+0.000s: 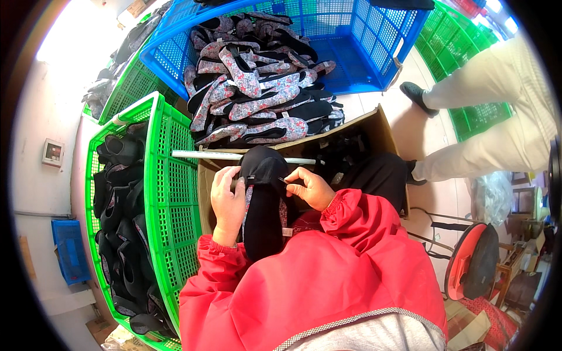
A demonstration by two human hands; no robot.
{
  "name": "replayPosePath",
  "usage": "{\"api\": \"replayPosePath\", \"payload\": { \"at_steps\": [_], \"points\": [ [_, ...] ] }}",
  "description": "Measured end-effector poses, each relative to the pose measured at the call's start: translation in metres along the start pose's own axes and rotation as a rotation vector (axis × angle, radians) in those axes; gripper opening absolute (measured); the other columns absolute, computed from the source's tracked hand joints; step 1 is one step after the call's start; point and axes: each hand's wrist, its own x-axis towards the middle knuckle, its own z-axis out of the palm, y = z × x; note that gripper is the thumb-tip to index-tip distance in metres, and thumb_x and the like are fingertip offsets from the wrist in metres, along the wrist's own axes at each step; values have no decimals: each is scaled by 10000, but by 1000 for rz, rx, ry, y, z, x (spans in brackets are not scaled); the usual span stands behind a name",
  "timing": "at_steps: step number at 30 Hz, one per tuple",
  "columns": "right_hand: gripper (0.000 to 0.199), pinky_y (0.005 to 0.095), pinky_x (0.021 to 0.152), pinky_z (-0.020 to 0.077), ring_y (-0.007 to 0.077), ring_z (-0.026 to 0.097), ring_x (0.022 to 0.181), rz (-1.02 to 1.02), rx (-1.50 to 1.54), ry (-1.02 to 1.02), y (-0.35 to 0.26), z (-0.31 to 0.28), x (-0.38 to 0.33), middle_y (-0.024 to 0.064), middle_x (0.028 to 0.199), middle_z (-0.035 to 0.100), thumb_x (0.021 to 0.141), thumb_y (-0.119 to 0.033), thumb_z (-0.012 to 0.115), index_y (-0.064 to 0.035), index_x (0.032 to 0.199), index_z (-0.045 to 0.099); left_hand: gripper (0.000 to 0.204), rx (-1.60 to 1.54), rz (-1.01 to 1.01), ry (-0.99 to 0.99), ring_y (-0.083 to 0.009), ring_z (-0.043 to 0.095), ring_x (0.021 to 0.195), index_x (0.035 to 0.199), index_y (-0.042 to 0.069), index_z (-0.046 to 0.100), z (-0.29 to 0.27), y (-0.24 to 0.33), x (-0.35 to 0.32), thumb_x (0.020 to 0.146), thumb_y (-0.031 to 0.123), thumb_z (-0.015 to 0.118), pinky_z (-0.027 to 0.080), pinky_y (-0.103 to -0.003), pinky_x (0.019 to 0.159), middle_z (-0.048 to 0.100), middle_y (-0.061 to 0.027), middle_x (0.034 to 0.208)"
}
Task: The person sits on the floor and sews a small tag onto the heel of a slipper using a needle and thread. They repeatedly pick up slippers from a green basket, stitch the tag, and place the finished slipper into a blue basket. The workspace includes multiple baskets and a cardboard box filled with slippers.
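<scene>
A black fabric shoe (266, 168), its toe pointing away from me, stands in front of my chest with a bit of flowered cloth showing at its left side. My left hand (227, 202) grips that left side, thumb near a small dark piece on top. At the right side, my right hand (313, 188) is closed in a pinch, on something small and dark that I cannot make out. Under the shoe's toe a white pipe (216, 155) lies across an open cardboard box (380, 130). Small black items sit inside the box, too dim to name.
Flowered and black shoes (257, 88) spill in a heap from a blue basket (386, 44) ahead. A green crate (172, 193) of black shoes stands at my left. On the right stand a person's light-trousered legs (486, 140), with a red-and-black round seat (471, 260) nearer me.
</scene>
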Motion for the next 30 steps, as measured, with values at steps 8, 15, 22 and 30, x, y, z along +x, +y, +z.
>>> {"api": "replayPosePath", "payload": {
  "at_steps": [8, 15, 22, 30],
  "points": [
    [204, 274, 780, 494, 113, 626, 822, 4, 14, 1, 0, 0, 0, 50, 871, 672, 956, -168, 660, -11, 1064, 587, 259, -2, 2, 2, -299, 628, 1001, 1049, 18, 662, 0, 0, 0, 796, -37, 658, 499, -361, 882, 640, -133, 1067],
    [219, 268, 825, 476, 108, 611, 858, 36, 16, -22, -3, -1, 0, 48, 907, 653, 966, -175, 651, -5, 1084, 579, 268, 2, -9, -16, -261, 620, 1033, 1079, 37, 669, -1, -2, -1, 819, -22, 649, 484, -333, 900, 639, -105, 1107],
    [207, 266, 842, 470, 109, 608, 874, 51, 17, -30, -5, -1, 0, 45, 921, 644, 971, -162, 643, -4, 1088, 577, 272, -2, -29, -28, -236, 616, 1046, 1093, 51, 673, 0, -3, -1, 829, -14, 650, 477, -316, 904, 639, -87, 1127],
    [188, 280, 779, 492, 112, 621, 823, 17, 27, 4, 1, 0, 1, 51, 866, 676, 951, -155, 656, -10, 1051, 590, 256, 8, 13, -13, -301, 629, 1010, 1060, 17, 664, -1, -2, 0, 807, -28, 656, 499, -360, 887, 641, -134, 1078]
  ]
}}
